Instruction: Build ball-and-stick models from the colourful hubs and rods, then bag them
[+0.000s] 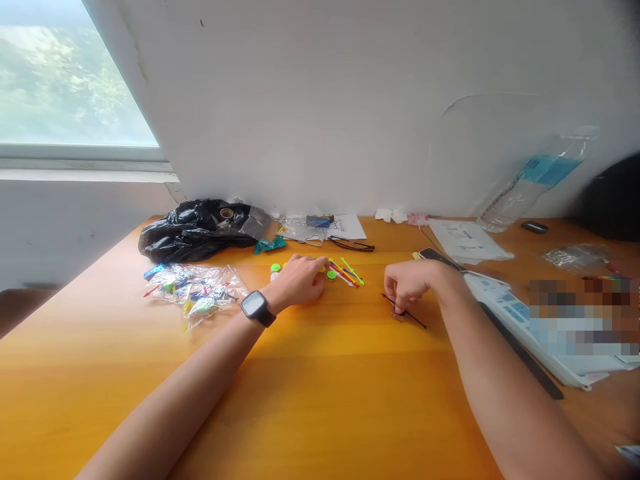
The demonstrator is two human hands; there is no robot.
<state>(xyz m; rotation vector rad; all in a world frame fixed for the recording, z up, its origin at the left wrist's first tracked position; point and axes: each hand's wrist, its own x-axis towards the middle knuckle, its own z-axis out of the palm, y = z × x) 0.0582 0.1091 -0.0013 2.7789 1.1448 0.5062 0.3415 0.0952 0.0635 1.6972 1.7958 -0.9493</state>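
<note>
My right hand (413,283) is closed in a pinch on a thin black stick with small pointed ends (416,321), low over the table. Part of the stick is hidden by my fingertips. My left hand (301,280), with a black watch on the wrist, reaches down among small coloured plastic pieces; its fingers are bent, with thumb and forefinger apart. Beside its fingertips lie a green round piece (331,275) and several thin coloured sticks, including a lime green one (353,271). Another green round piece (275,267) lies just left of that hand.
Left of my left hand is a clear bag of coloured parts (207,290), with a black plastic bag (195,230) behind it. Glasses (353,245) lie at the back. On the right are a phone (437,257), a white tray-like object (500,307) and a tilted bottle (535,183).
</note>
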